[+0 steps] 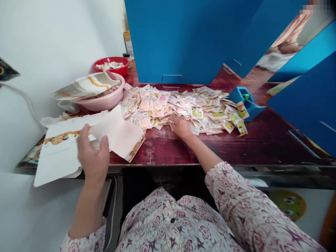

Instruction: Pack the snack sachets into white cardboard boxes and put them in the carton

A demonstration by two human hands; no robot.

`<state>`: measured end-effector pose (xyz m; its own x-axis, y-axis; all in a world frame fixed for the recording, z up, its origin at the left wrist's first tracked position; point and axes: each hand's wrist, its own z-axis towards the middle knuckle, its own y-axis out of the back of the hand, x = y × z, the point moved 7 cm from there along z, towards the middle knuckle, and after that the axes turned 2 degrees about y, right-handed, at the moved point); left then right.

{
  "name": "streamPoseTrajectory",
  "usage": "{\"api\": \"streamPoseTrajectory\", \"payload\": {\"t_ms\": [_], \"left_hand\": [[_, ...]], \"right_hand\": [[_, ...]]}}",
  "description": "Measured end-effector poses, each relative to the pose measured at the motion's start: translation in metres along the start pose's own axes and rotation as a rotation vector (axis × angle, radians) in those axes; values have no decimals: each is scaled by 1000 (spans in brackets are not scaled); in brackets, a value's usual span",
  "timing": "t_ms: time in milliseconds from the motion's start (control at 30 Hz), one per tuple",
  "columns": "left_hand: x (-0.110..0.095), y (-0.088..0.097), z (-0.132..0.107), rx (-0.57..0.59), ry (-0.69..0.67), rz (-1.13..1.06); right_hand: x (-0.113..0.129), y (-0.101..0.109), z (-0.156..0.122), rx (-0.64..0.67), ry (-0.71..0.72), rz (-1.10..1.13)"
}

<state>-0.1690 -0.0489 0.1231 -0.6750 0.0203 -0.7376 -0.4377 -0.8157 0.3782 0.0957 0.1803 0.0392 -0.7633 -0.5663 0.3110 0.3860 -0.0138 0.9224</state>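
Observation:
My left hand (93,155) is raised over the table's front edge, thumb and fingers apart, with nothing in it. Beside it stands an open white carton (119,134) with orange print along its side. Flat printed cartons (59,154) lie behind and left of that hand. A wide heap of small flat sachets (157,105) covers the middle of the table, pink-white on the left and yellow-printed on the right. At the heap's front edge my right hand (181,127) has its fingers curled around sachets; how many is hidden.
A pink basin (105,99) bears flat cartons, with a red basin (126,64) behind it. Blue partition panels (178,42) rise behind the heap. A blue tape dispenser (253,112) stands at the heap's right end. Another person's arm (291,35) shows beyond the panels.

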Motion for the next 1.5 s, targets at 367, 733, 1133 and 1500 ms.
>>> {"api": "streamPoseTrajectory", "payload": {"t_ms": [367, 733, 1133, 1500], "left_hand": [[-89, -137, -104, 592, -501, 0], [-42, -174, -108, 684, -422, 30], [-46, -175, -109, 720, -366, -34], [-47, -168, -102, 668, -359, -212]], "right_hand": [[21, 14, -62, 68, 49, 244], [-25, 42, -74, -87, -22, 454], [-113, 61, -10, -137, -474, -146], [3, 13, -93, 10, -85, 930]]}}
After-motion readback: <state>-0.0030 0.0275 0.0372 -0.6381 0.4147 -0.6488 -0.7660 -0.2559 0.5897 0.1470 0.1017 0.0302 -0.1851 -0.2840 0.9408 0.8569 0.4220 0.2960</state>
